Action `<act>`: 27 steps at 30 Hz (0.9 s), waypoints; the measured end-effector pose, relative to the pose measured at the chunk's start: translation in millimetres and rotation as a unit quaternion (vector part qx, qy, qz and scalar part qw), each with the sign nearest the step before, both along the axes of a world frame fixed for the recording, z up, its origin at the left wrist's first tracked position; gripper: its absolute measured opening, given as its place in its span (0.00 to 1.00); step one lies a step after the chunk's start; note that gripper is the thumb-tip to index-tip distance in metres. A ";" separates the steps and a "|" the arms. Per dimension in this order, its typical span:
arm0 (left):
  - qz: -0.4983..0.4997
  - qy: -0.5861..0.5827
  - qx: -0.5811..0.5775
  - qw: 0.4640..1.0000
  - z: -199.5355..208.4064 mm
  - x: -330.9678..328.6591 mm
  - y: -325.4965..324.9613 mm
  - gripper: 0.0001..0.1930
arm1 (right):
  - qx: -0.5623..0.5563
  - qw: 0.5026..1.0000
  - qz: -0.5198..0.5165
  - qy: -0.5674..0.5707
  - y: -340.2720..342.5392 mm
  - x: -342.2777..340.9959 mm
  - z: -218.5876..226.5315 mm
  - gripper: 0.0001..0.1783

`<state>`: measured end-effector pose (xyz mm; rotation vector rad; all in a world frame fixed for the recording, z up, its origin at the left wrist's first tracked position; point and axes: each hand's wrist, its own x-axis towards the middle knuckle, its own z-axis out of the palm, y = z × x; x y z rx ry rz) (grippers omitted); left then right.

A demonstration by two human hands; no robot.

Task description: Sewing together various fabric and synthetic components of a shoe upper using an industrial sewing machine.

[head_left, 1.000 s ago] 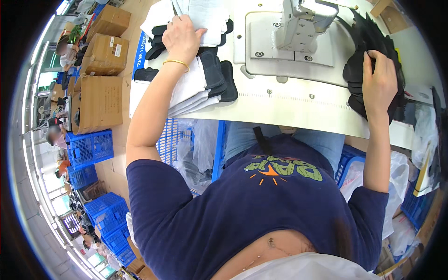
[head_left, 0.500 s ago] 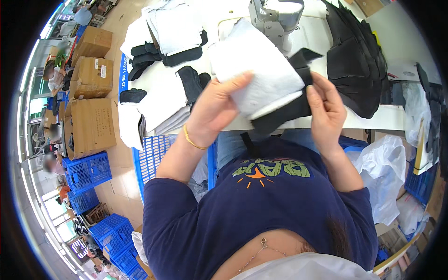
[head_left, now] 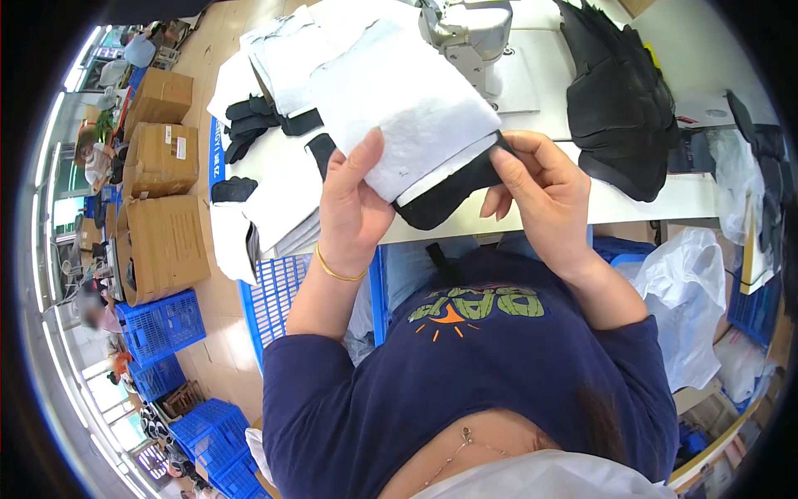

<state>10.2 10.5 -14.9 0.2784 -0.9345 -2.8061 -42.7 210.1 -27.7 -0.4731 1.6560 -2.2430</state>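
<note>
Between my two hands is a white fabric piece [head_left: 407,100] with a black fabric layer [head_left: 440,200] showing under its near edge. My left hand [head_left: 356,191] grips its left side, thumb on top and fingers mostly hidden beneath. With thumb and fingers, my right hand [head_left: 540,187] pinches the right corner, where the black layer meets the white. Just beyond the held piece stands a grey sewing machine [head_left: 470,37]. Left of it lie white pieces [head_left: 287,195] and black pieces [head_left: 249,125] in piles on the table.
A stack of black panels [head_left: 619,108] lies on the right of the white table [head_left: 528,125]. Blue crates [head_left: 278,295] stand below the table edge, with a clear plastic bag [head_left: 682,303] at right. Cardboard boxes [head_left: 166,249] line the floor at left; people are farther off.
The held fabric has shifted left and turned, with its black edge now lying flatter under the white. My right hand has moved left along with it and pinches the corner.
</note>
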 end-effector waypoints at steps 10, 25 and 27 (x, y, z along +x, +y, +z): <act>0.080 -0.028 -0.148 0.985 15.1 -10.1 0.7 0.19 | 0.023 0.999 0.044 0.020 0.8 0.6 8.3 0.12; 0.105 -0.033 -0.215 0.970 31.4 -28.9 -12.3 0.20 | 0.078 0.982 0.013 0.172 -4.0 -12.6 10.2 0.09; 0.123 -0.016 -0.231 0.965 32.6 -35.1 -15.4 0.20 | 0.093 0.964 -0.012 0.248 -10.0 -18.8 11.7 0.09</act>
